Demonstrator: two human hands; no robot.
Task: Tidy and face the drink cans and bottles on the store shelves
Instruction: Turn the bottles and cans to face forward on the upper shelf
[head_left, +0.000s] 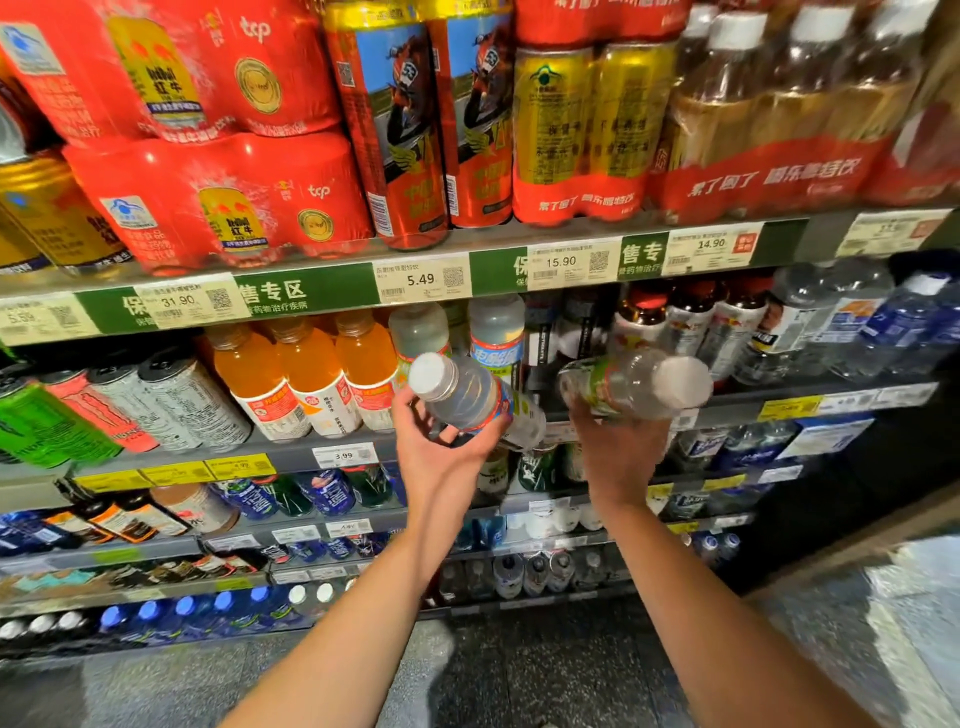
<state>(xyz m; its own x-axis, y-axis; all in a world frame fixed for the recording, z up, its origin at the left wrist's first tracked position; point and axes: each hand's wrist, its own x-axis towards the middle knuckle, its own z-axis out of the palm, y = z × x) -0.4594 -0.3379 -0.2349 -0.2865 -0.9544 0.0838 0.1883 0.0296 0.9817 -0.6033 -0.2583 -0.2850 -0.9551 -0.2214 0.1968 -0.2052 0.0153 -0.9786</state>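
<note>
A shop, its drinks aisle. Tiered shelves (332, 457) run the whole width, packed with rows of bottles (306, 374), cans (192, 400) and shrink-wrapped red multipacks (218, 202). Along each shelf's front edge sit price tags (421, 280) with printed prices and QR codes, set in a green strip (306, 293) bearing Chinese text. Below is a speckled floor (519, 670).

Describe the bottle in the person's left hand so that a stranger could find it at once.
Find the green shelf strip with the 5.49 price tag; just below it stands a row of orange drink bottles. Right of that row, the left hand grips a clear bottle in front of the shelf. Unlike the upright ones behind, it lies tilted, its white cap pointing up and left, with a blue and red label.
</note>
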